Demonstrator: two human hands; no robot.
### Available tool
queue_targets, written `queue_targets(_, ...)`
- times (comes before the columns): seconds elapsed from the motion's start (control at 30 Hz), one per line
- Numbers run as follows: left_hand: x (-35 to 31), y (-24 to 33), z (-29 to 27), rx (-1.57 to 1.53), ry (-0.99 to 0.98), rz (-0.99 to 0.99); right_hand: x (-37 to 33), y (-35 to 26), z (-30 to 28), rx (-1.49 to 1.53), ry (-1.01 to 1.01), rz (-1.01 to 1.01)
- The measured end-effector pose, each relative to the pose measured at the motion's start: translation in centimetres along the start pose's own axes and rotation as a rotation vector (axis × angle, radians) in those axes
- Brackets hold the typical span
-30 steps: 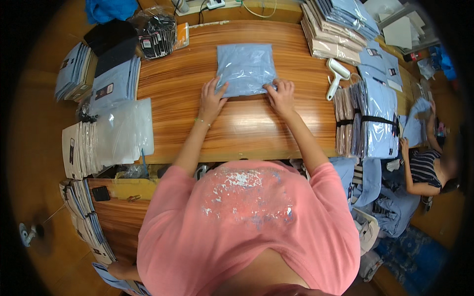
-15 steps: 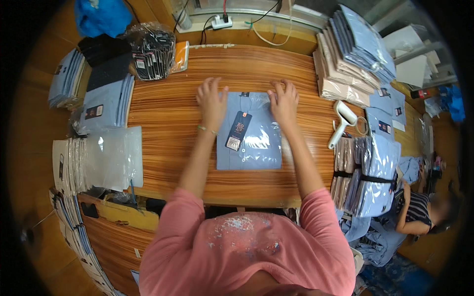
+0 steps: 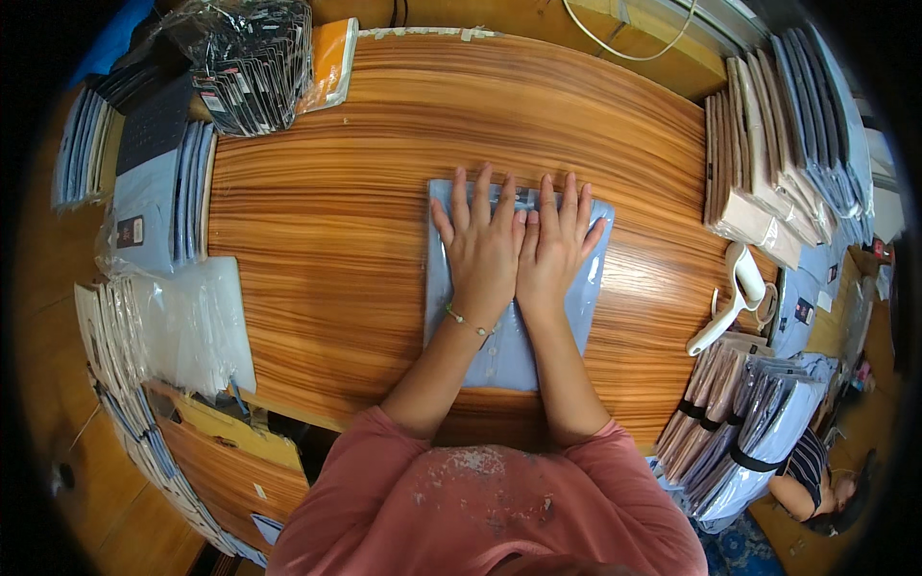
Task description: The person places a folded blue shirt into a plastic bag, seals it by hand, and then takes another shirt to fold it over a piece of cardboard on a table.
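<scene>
A folded light-blue shirt in a clear plastic bag [image 3: 501,365] lies flat on the wooden table [image 3: 327,221] in front of me. My left hand [image 3: 480,235] rests palm down on its upper left part, fingers spread. Beside it, thumbs close together, my right hand [image 3: 555,240] presses flat on the upper right part, fingers also stretched out. Both hands are open and grip nothing. They cover the collar area, and the dark hang tag is hidden beneath them. A few shirt buttons show below my wrists.
Bagged shirts stand in stacks at the far right [image 3: 759,163] and left [image 3: 158,216]. A white tape roller [image 3: 735,298] lies near strapped shirt bundles [image 3: 740,432]. Clear plastic bags [image 3: 197,322] sit at the left edge, dark tags [image 3: 250,91] at the back left. Another person [image 3: 807,475] is at the lower right.
Both hands have come from the shirt's upper corners inward onto its top, side by side and flat. The hang tag has become covered. The view has shifted and turned somewhat.
</scene>
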State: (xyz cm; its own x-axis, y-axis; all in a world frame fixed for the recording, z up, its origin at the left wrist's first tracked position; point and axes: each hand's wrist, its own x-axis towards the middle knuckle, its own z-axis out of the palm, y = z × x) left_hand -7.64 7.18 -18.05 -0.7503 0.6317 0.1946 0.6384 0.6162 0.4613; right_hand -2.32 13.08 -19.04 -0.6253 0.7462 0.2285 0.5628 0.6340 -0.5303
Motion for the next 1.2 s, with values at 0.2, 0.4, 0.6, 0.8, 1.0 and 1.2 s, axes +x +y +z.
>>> queue_targets(0.2,-0.1,-0.2,0.4,0.043,0.002,-0.007,-0.1,0.2,0.3,-0.002,-0.006,0.004)
queue_targets(0.4,-0.5,-0.2,0.0,-0.015,0.055,0.011,-0.4,0.5,0.5,-0.013,0.017,-0.035)
queue_targets(0.6,-0.8,-0.4,0.1,-0.037,0.052,-0.003,-0.5,0.1,0.7,-0.039,0.002,-0.004)
queue_targets(0.8,-0.3,-2.7,0.9,-0.229,0.009,-0.031,1.2,0.5,-1.7,0.080,-0.250,0.018)
queue_targets(1.0,-6.2,-5.2,-3.9,0.016,-0.059,0.128,-3.0,5.4,-3.9,-0.176,-0.162,-0.278)
queue_targets(1.2,-14.0,-5.3,-4.9,0.059,-0.083,0.071,-10.1,4.8,-5.3,-0.240,-0.299,-0.230)
